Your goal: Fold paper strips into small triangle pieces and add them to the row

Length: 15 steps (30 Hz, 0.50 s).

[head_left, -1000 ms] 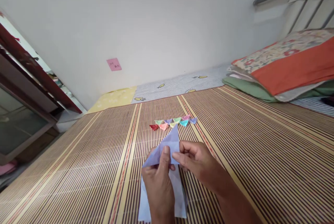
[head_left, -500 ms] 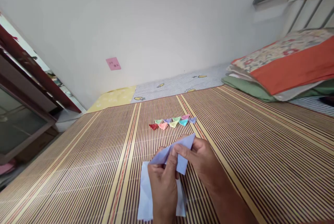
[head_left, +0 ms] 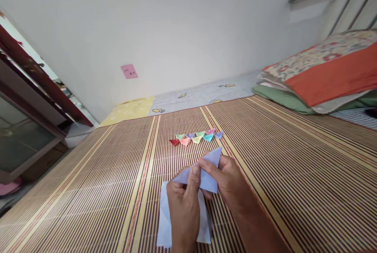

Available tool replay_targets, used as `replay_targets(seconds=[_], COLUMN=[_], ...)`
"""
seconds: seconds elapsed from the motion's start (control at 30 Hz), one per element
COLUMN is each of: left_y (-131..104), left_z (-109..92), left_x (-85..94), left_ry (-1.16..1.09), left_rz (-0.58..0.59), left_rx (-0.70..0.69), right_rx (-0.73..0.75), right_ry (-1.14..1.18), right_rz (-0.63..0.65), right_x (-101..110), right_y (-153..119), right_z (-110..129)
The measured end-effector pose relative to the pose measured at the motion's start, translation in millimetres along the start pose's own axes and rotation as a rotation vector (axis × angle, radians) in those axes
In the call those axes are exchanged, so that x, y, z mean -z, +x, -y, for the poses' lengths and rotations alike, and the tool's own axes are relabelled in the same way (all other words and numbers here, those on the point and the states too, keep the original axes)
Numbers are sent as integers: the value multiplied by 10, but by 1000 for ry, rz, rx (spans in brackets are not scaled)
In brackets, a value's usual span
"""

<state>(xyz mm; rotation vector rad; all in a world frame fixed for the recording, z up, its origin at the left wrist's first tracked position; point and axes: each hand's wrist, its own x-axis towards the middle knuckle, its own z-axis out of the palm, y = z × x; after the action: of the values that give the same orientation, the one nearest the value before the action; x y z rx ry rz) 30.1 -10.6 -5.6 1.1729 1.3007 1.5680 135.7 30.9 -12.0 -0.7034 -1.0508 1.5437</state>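
A folded lavender paper [head_left: 209,181] is held up between both hands, its pointed corner to the upper right. My left hand [head_left: 185,202] pinches its left part, the thumb on the near face. My right hand [head_left: 228,178] grips the right part, its thumb close to the left thumb's tip. Beneath my left hand lie pale blue sheets [head_left: 164,221] on the striped mat. Beyond the hands, small folded paper pieces stand in two rows, among them a red one [head_left: 174,142], a yellow one [head_left: 197,139] and a turquoise one [head_left: 208,137].
The striped bamboo mat [head_left: 97,190] spreads under everything. Folded bedding with an orange band [head_left: 332,78] is piled at the right. A pink note [head_left: 129,71] is stuck on the wall behind, and a glass-fronted cabinet [head_left: 20,139] stands at the left.
The lavender paper has turned between my fingers: its lower corner has swung to the right, and less of it sticks out on the left. Both hands still grip it.
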Motion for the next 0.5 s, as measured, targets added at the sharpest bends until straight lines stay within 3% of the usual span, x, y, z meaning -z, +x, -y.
replay_targets(seconds=[0.27, 0.43, 0.5], left_y=[5, 21, 16], left_z=[-20, -2, 29], left_x=[72, -3, -8], left_ry=[-2, -81, -114], left_rz=[-111, 47, 53], left_rx=[-5, 55, 65], right_rx=[32, 28, 13], right_ry=[-70, 22, 45], right_rz=[-104, -144, -124], right_x=[55, -49, -79], right_y=[-12, -10, -12], right_z=[-12, -37, -30])
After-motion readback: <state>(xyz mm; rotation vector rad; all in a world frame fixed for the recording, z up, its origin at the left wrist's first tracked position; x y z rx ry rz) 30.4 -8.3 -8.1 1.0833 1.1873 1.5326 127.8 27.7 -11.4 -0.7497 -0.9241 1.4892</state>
